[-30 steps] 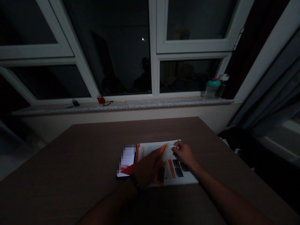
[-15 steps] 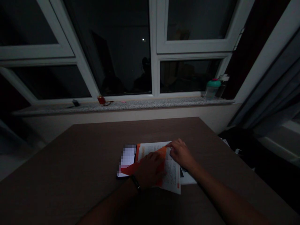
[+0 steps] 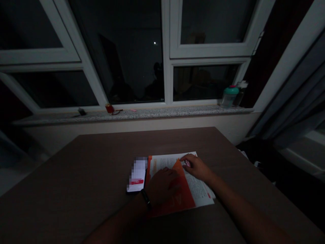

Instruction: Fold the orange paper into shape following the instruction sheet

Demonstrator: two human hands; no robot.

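An orange-red booklet cover point(image 3: 181, 196) lies partly folded over white printed pages point(image 3: 199, 186) on the brown table. My left hand point(image 3: 164, 184), with a dark band on its wrist, rests on the cover, fingers stretched toward the right. My right hand point(image 3: 196, 166) pinches near the upper tip of the orange sheet, over the printed page; what its fingertips hold is too small and dark to be sure of. Just left of the booklet lies a lit phone point(image 3: 138, 176), its screen partly pixelated.
The wooden table point(image 3: 101, 149) ends below a granite windowsill point(image 3: 152, 113). On the sill stand a teal-lidded bottle point(image 3: 230, 96), a clear bottle beside it, a small red item point(image 3: 109, 108) and a small dark object point(image 3: 81, 111). Dark items lie right of the table.
The orange cover has swung down and right, now lying wider below my left hand and baring more of the phone. My right hand has shifted slightly right, its fingers more curled.
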